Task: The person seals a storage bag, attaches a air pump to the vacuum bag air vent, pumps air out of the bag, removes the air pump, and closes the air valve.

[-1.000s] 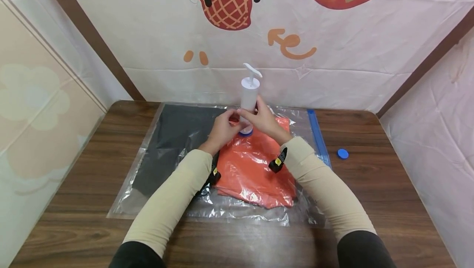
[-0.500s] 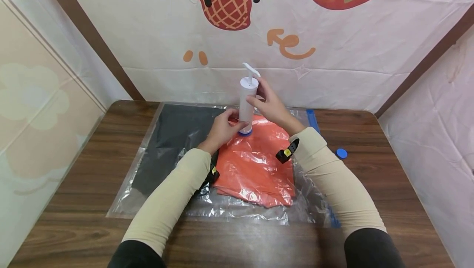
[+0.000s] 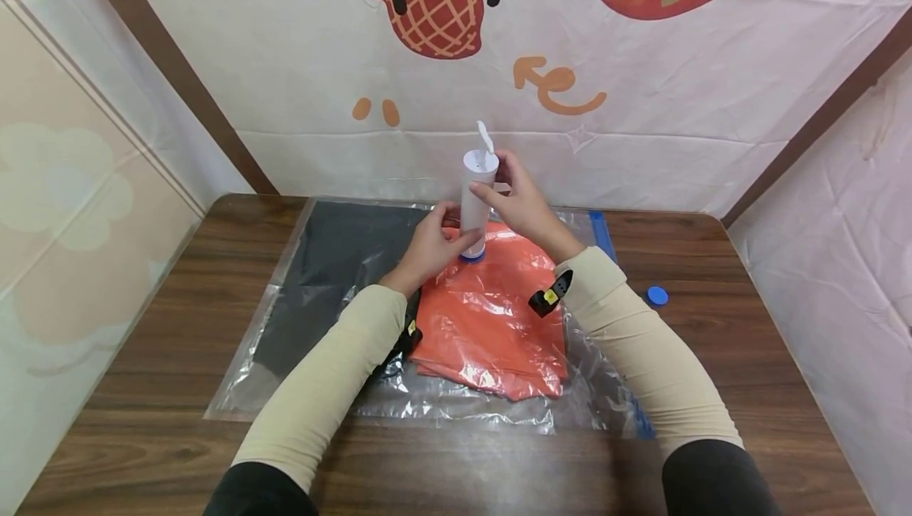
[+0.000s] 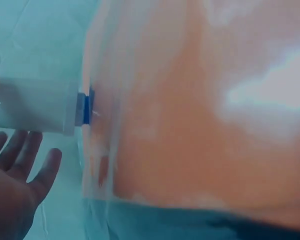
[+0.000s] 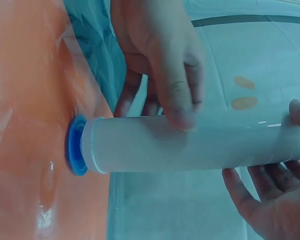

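In the head view a white hand pump (image 3: 476,203) with a T-shaped handle (image 3: 485,138) on top stands nearly upright. Its lower end meets a blue valve (image 5: 77,145) on a clear plastic bag (image 3: 492,413). Inside the bag lies a folded orange item (image 3: 492,310), with a dark item (image 3: 342,263) to its left. My left hand (image 3: 427,245) holds the lower barrel, thumb across the front. Higher up, my right hand (image 3: 523,203) grips the barrel just below its top, thumb in front and fingers behind. In the right wrist view both hands touch the barrel.
A round blue cap (image 3: 657,295) lies on the brown wooden table (image 3: 720,358) to the right of the bag. The bag's blue zip strip (image 3: 602,233) runs along its right side. A printed cloth wall (image 3: 299,89) rises behind the table.
My right hand has moved from the lower barrel up to near the pump's top. The handle has turned to a different angle. My left hand has stayed around the lower barrel.
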